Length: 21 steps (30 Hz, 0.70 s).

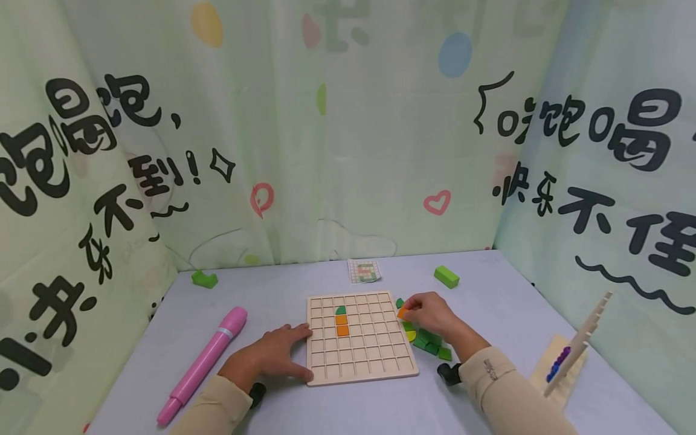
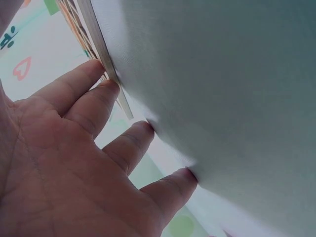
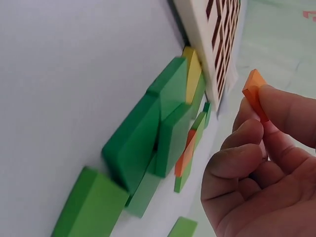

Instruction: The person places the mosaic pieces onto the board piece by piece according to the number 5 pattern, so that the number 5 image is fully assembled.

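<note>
Right hand [image 1: 432, 314] pinches an orange tile [image 3: 254, 94] between thumb and forefinger, held off the table just beside the right edge of the board [image 1: 359, 335]. Remaining fingers curl loosely under the pinch.

Tile: small, thin, flat, hard-edged. Judged light and stiff, probably painted wood, so a little slick; a fingertip pinch on 2 opposite edges looks enough. It is held at 1 end, leaving the far end free to lead.

Left hand [image 1: 274, 356] lies flat, fingers [image 2: 89, 96] spread and straight, tips pressing the left edge of the board. It grips nothing.

Board: stiff gridded tray with raised ribs between square cells. 3 cells are filled left of the pinch, 1 green piece [image 1: 341, 310] above 2 orange [image 1: 342, 325]. Cells look close-fitting, so a tile would likely need to go in flat and square.

Room: below the pinch lies a heap of green tiles [image 3: 148, 143] with a yellow one [image 3: 191, 74], crowded against the board edge. Open table beyond it. Pattern card [image 1: 364, 270] and a green block [image 1: 446, 276] sit farther out; pink pen [image 1: 203, 362] lies past the left hand.
</note>
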### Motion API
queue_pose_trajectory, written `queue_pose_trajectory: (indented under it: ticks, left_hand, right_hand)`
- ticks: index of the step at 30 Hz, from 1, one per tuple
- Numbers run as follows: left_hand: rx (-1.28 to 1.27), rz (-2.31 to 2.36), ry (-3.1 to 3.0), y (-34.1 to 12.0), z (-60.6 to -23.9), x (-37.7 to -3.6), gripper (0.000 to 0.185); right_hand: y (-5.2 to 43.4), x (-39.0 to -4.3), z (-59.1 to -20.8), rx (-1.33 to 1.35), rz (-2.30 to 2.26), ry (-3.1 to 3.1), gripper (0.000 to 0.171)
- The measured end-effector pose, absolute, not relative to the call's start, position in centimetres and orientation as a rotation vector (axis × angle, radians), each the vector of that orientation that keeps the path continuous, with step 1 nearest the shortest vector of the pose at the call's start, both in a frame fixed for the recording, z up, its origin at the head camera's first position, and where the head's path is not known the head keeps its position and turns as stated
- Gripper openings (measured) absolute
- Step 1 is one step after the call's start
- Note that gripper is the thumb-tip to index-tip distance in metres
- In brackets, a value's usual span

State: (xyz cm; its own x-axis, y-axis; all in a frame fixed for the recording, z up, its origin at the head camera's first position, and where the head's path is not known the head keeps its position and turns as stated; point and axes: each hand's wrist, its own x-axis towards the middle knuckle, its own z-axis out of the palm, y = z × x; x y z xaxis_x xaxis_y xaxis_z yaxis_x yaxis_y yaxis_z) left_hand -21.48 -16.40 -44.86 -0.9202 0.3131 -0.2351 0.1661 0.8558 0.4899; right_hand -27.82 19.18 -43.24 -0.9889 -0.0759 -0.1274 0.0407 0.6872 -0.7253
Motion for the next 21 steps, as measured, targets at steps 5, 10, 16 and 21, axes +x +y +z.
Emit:
queue_pose_trajectory:
  ticks: [5, 10, 16, 21]
  left_hand:
    - [0.360, 0.672, 2.726, -16.4, -44.9, -21.5, 0.093]
    - [0.351, 0.694, 2.714, -16.4, -45.1, -21.6, 0.093]
    - [0.340, 0.679, 2.716, -16.5, -45.2, -21.8, 0.094]
    - [0.321, 0.681, 2.713, -16.6, -45.1, -21.8, 0.095]
  right_hand:
    - [17.9, -27.7, -43.0, -0.088, -1.215, 2.722, 0.008]
    - [16.5, -27.8, -43.0, -0.182, -1.174, 2.708, 0.006]
    - [14.7, -28.2, -43.0, -0.338, -1.097, 2.686, 0.004]
    - [13.1, -28.5, -43.2, -0.368, -1.083, 2.657, 0.006]
